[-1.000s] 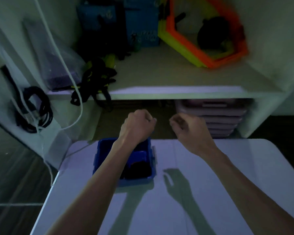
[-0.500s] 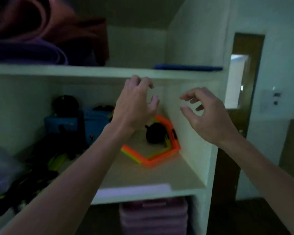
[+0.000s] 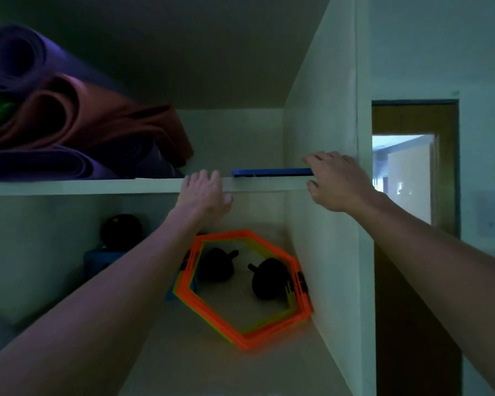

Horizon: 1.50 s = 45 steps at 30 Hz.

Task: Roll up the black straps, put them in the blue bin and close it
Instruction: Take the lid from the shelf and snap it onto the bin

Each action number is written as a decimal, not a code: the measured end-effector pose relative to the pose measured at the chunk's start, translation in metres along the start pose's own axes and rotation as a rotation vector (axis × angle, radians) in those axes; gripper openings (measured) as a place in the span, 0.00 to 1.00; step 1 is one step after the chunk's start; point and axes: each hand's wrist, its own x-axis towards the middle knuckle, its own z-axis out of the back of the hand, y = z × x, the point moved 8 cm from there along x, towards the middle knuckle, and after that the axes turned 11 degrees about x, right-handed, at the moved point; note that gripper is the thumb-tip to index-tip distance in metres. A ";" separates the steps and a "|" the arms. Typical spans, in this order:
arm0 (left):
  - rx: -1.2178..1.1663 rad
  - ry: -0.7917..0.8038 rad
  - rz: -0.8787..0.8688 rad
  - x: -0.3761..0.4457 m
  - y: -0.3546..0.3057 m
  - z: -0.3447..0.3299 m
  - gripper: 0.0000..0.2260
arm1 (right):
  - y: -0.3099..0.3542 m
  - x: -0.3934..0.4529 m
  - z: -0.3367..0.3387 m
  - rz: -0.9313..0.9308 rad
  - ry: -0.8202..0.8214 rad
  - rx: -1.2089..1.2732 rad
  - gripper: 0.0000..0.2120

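A flat blue bin lid (image 3: 270, 172) lies on the upper shelf (image 3: 97, 186), near the right wall of the cupboard. My right hand (image 3: 336, 181) covers the lid's right end, fingers spread over its top and thumb at the shelf's front edge. My left hand (image 3: 205, 192) rests on the shelf edge just left of the lid, fingers apart and holding nothing. The blue bin and the black straps are out of view.
Rolled purple and red mats (image 3: 69, 132) fill the left of the upper shelf. On the shelf below, orange and yellow hexagon rings (image 3: 246, 330) lean around two black round objects (image 3: 269, 278). A doorway (image 3: 403, 178) opens at the right.
My view rose from the table and blue bin to the cupboard. Both hands went up from mid-air to the upper shelf edge, the right one landing on the blue lid.
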 end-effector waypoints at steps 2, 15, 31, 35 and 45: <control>0.014 -0.037 -0.023 0.002 0.001 -0.004 0.25 | -0.008 0.002 -0.004 0.000 -0.025 -0.014 0.11; -0.557 -0.149 0.094 -0.021 0.024 0.023 0.19 | 0.022 -0.049 0.020 0.157 -0.343 -0.161 0.12; -1.258 0.038 0.434 -0.210 0.143 0.036 0.04 | 0.194 -0.198 0.039 0.344 -0.432 0.048 0.14; -1.211 0.045 0.590 -0.278 0.211 0.005 0.07 | 0.257 -0.235 -0.006 0.313 -0.057 0.351 0.30; -1.007 0.345 0.755 -0.465 0.348 -0.134 0.08 | 0.388 -0.383 -0.175 -0.743 0.277 1.497 0.18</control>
